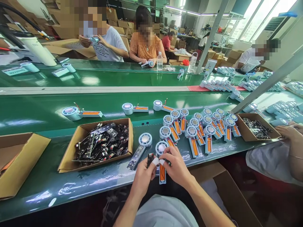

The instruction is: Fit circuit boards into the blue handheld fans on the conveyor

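Note:
My left hand (143, 175) pinches a small black circuit board (150, 158) between taped fingertips. My right hand (175, 166) is closed on a light-blue fan body (162, 157) with a round head and an orange battery in its handle; it lies at the near edge of the green table (47, 186). Another fan body (140, 148) with a board fitted lies just left of it. A cardboard box (71, 148) of black circuit boards stands to the left of my hands.
Several more fan bodies (201, 129) lie in a cluster to the right, and a few ride the green conveyor (81, 113). A neighbour's hand (287, 132) reaches a second box of boards (257, 127). Other people work across the belt. A cardboard box (16, 157) sits at far left.

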The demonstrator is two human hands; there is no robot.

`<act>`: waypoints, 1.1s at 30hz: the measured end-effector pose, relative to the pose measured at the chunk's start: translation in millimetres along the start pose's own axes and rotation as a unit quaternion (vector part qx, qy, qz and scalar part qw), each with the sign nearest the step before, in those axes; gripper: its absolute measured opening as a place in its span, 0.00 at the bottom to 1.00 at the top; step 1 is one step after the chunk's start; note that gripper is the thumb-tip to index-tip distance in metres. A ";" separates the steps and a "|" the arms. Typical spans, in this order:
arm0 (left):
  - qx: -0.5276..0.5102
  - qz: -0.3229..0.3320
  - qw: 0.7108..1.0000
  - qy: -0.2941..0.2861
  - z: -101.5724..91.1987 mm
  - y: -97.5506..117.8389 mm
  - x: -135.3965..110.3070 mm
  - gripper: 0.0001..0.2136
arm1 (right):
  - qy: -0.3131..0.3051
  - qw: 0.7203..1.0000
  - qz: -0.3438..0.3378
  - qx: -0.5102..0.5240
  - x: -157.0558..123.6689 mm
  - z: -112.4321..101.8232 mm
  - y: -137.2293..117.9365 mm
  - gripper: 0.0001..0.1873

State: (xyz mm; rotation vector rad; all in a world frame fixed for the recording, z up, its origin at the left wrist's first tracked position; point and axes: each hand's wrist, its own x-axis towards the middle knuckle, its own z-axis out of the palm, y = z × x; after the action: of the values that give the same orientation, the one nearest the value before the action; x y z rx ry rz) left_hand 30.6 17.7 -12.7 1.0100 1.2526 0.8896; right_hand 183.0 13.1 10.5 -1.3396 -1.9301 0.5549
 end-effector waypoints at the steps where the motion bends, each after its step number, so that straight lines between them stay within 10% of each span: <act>1: 0.005 0.001 1.000 -0.002 -0.4 0.2 -0.7 0.22 | 0.007 1.000 -0.002 0.005 -0.2 1.0 0.9 0.11; 23: 0.298 0.172 0.939 0.015 -13.5 -4.6 -12.5 0.13 | -0.018 0.967 -0.136 -0.217 4.4 9.2 -1.4 0.09; 33: 0.323 0.233 0.914 -0.074 -31.4 6.1 -6.8 0.10 | -0.013 0.991 -0.102 -0.082 5.7 3.7 7.5 0.13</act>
State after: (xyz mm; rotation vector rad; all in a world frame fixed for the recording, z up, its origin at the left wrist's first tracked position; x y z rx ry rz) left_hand -1.3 16.9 -5.7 1.9295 1.2180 0.7352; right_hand 183.6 21.3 4.7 -1.2187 -2.1432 0.3201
